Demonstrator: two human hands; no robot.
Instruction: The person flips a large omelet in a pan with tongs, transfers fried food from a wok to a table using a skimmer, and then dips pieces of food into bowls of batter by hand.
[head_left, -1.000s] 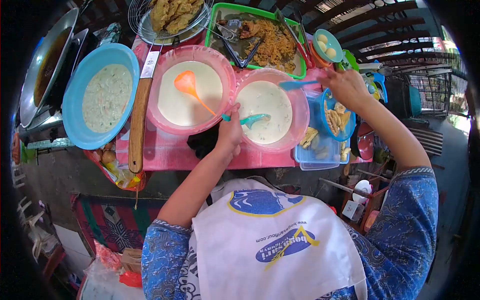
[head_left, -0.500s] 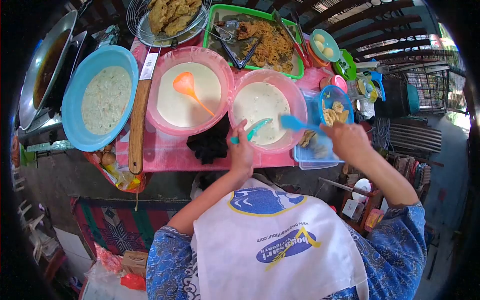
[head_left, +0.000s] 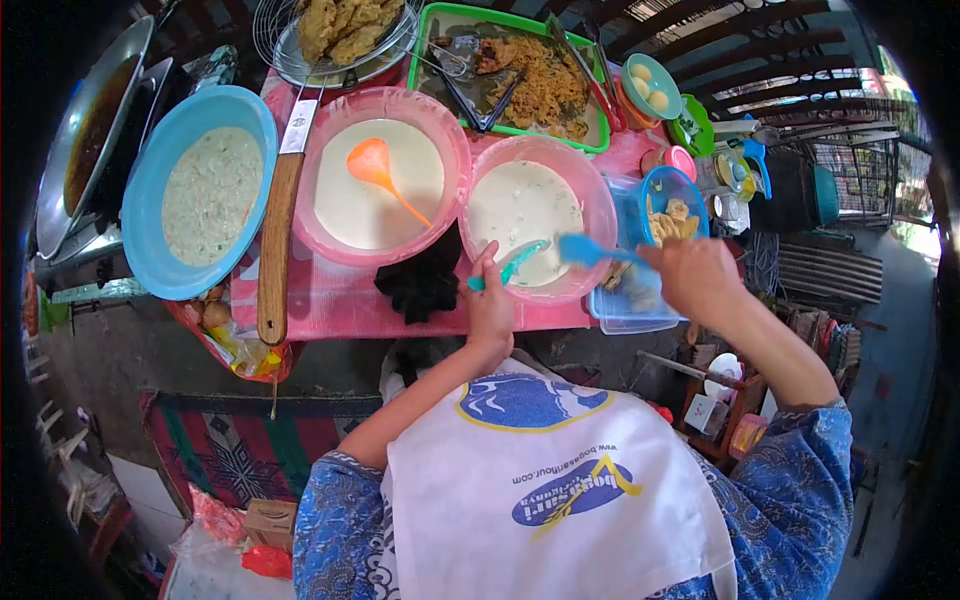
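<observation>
My left hand (head_left: 490,305) is closed round the handle of a teal spoon (head_left: 522,259), whose bowl end dips over the near part of the right pink basin (head_left: 598,200). White batter (head_left: 520,200) with small bits fills that basin. My right hand (head_left: 698,280) grips a blue spatula (head_left: 590,250); its blade, a little blurred, hangs over the basin's right rim and points at the spoon. Just beyond my right hand, a blue bowl (head_left: 690,183) holds pale yellowish-brown pieces (head_left: 672,220). A clear blue lidded container (head_left: 622,310) lies partly under my right forearm side.
Another pink basin (head_left: 455,150) holds white batter and an orange ladle (head_left: 370,165). Left of it are a wooden-handled strainer (head_left: 275,250), a light-blue basin (head_left: 140,200) of batter and a pan (head_left: 60,200) of dark oil. A green tray (head_left: 600,130) with fried food and tongs stands behind.
Both hands stay over the right pink basin. The spoon and my left hand have shifted slightly right, and the spatula has moved only a little.
</observation>
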